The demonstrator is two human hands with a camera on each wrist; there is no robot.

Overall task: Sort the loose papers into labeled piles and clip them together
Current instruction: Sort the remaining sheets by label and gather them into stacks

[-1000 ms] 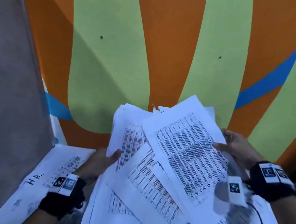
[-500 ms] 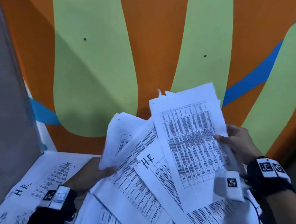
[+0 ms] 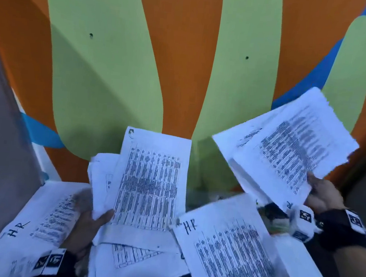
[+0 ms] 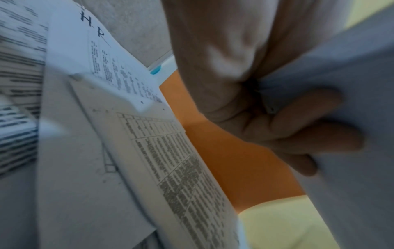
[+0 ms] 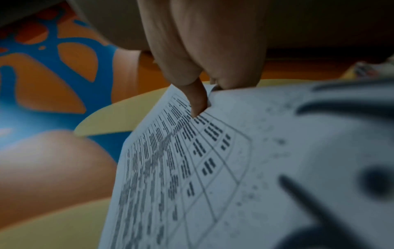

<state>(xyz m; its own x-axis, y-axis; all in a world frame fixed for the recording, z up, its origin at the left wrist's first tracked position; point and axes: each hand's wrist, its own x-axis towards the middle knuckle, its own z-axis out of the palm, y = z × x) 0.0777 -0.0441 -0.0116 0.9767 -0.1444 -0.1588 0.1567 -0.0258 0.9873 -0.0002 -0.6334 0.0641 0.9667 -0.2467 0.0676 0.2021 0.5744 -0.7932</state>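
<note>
Left hand: your left hand holds a sheaf of printed sheets upright by its lower left corner, thumb on the front; in the left wrist view the fingers curl against the back of the paper, pinching it.
Right hand: your right hand lifts a second bundle of sheets up to the right, tilted, well apart from the left sheaf; the right wrist view shows the fingers pressed together on the bundle's edge.
Loose papers: a sheet marked "HR" lies lower centre, between your two hands, overlapping other printed pages beneath it.
Labelled pile: another "HR" sheet lies flat at the left on the surface, just beside your left wrist.
Containers: you have none in view that can be told; small coloured items near your right wrist are too blurred to name.
Backdrop: an orange, green and blue painted wall stands behind the papers.
</note>
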